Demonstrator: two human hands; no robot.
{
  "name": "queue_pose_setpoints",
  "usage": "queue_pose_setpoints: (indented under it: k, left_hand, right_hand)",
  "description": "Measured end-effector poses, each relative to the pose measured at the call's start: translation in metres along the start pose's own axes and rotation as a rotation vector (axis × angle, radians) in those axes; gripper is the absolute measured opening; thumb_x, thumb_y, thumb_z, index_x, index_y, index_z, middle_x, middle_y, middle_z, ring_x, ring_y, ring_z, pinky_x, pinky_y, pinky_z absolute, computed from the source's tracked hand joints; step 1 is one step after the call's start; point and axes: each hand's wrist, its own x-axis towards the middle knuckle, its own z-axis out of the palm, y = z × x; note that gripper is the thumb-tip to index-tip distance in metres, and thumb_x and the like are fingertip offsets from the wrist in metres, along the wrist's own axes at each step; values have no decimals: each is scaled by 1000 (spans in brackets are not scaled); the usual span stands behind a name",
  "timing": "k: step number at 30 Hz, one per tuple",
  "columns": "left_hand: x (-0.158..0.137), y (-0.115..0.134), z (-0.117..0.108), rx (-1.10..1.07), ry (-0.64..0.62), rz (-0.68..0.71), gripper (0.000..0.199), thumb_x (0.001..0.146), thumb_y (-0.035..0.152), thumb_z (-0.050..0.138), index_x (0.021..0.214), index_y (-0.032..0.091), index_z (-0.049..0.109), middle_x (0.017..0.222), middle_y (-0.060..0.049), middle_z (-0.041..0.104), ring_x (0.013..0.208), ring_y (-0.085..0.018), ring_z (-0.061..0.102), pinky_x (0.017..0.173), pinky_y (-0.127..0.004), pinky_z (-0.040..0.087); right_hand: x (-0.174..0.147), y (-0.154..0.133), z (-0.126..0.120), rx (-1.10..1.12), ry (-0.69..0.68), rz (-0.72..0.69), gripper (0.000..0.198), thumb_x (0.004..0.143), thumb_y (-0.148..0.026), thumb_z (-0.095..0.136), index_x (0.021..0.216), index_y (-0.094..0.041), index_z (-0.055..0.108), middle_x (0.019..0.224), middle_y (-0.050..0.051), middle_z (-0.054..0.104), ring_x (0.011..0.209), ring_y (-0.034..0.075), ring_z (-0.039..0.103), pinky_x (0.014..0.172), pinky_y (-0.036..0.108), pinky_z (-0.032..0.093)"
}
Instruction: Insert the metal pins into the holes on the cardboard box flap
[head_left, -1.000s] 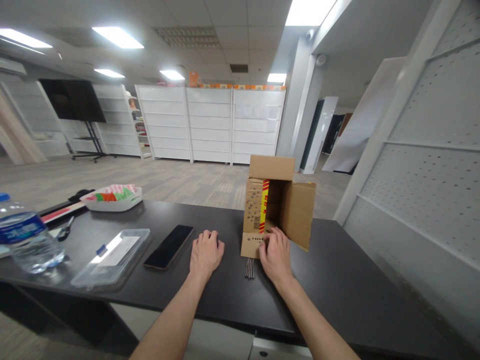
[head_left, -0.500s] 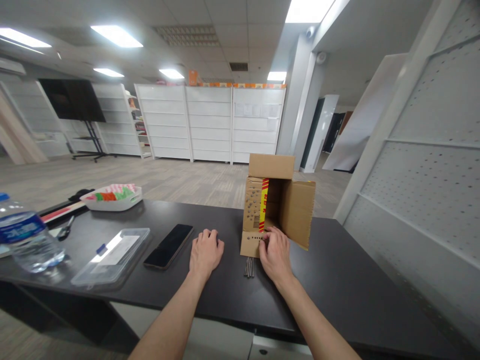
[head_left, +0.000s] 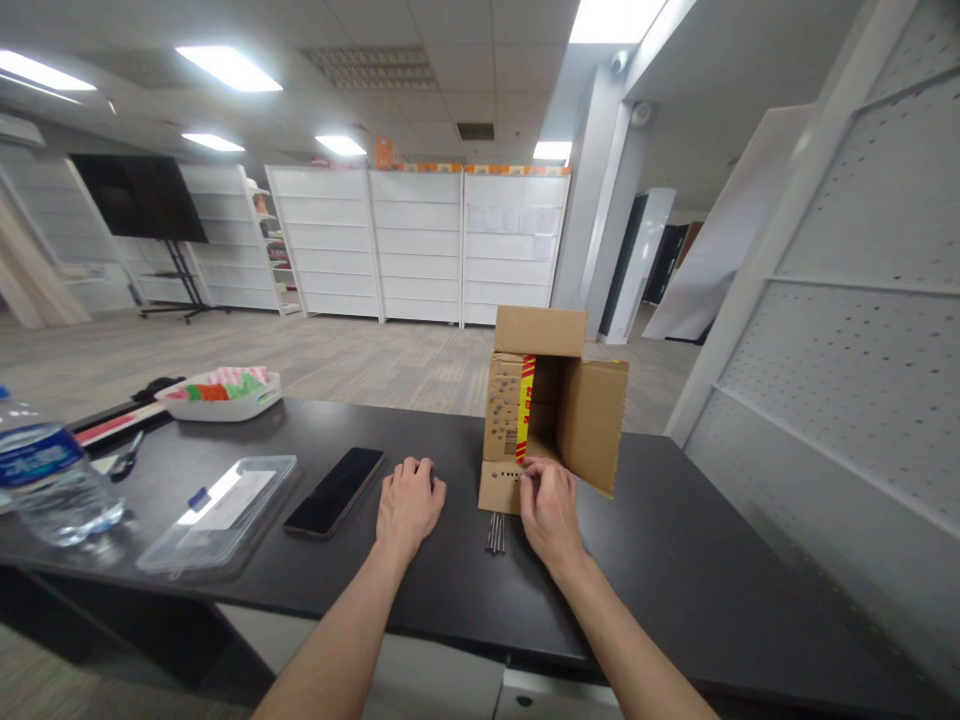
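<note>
An open cardboard box [head_left: 504, 410] stands on the dark table, with a yellow and red tape strip and several metal heads on its left panel. Its front lower flap [head_left: 495, 495] carries a row of small holes. My right hand [head_left: 551, 505] is at the flap's right part, thumb and fingertips pinched together; what they hold, if anything, is hidden. Just below the flap lie several screws or nails [head_left: 496, 534], side by side. My left hand [head_left: 409, 505] rests on the table left of the box, fingers curled, a small dark patch showing by the thumb that I cannot make out.
Left of my left hand lie a black phone [head_left: 335, 492] and a clear plastic case [head_left: 217, 515]. Further left stand a water bottle [head_left: 52, 475] and a white basket [head_left: 225, 402] with colourful packets. A white perforated panel [head_left: 840, 400] rises along the right side.
The fingers of my right hand have drawn in slightly at the flap. My left hand stays in place, and the whole view has shifted a little.
</note>
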Motion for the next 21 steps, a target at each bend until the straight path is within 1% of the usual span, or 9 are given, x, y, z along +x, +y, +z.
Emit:
queue_pose_setpoints:
  k: [7, 10, 16, 21]
  left_hand:
    - [0, -1, 2, -14, 7, 1, 28, 93, 28, 42, 110, 18, 63, 110, -12, 61, 104, -26, 57, 90, -39, 41]
    - [1, -2, 4, -14, 16, 1, 28, 93, 28, 43, 110, 18, 62, 110, -11, 61, 105, -25, 57, 90, -38, 40]
    - [0, -2, 5, -18, 27, 2, 27, 93, 28, 43, 109, 18, 63, 110, -11, 61, 105, -25, 56, 91, -39, 40]
    - [-1, -2, 4, -21, 23, -1, 26, 93, 27, 44, 109, 19, 63, 110, -10, 62, 106, -25, 56, 91, -39, 40]
  right_hand:
    - [-4, -3, -2, 86, 77, -18, 8, 96, -20, 45, 99, -20, 52, 103, 9, 68, 97, 23, 60, 90, 41, 41]
    - [-6, -5, -4, 112, 86, -32, 7, 97, -21, 46, 100, -20, 52, 102, 9, 68, 96, 23, 60, 89, 41, 42]
    - [-10, -9, -13, 229, 46, -31, 3, 96, -20, 50, 95, -22, 53, 97, 8, 67, 94, 22, 62, 85, 37, 48]
    - [-15, -16, -18, 289, -66, -43, 5, 95, -19, 49, 92, -23, 51, 96, 6, 66, 87, 18, 63, 76, 30, 50]
